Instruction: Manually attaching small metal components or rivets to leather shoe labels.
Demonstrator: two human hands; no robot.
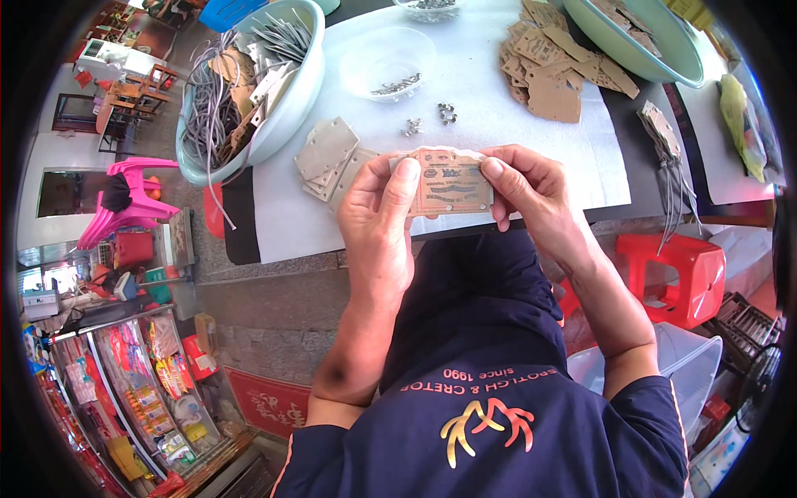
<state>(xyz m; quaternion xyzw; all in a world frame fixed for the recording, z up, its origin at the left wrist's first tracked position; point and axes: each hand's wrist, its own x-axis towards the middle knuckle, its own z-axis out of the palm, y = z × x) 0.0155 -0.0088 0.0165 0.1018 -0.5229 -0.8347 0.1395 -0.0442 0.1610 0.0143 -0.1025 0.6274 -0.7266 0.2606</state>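
Both hands hold a brown printed cardboard tag (pixel 455 184) level above the near edge of the table. A whitish layer shows along its wavy upper edge. My left hand (pixel 375 203) grips the left end, thumb on the printed face. At the right end, my right hand (pixel 538 187) pinches the corner between thumb and fingers. Beside my left hand lies a loose pile of grey-white tags (pixel 327 153) with small holes. Just beyond the held tag sit two small clusters, metal rings (pixel 447 113) and shiny metal bits (pixel 413 127).
A clear dish (pixel 359 70) holds small metal pieces. At the left, a pale green basin (pixel 309 91) contains grey cords and tags. Brown tags (pixel 554 98) are heaped at the far right near another basin (pixel 664 70). Corded tags (pixel 660 133) hang over the right edge above a red stool (pixel 693 282).
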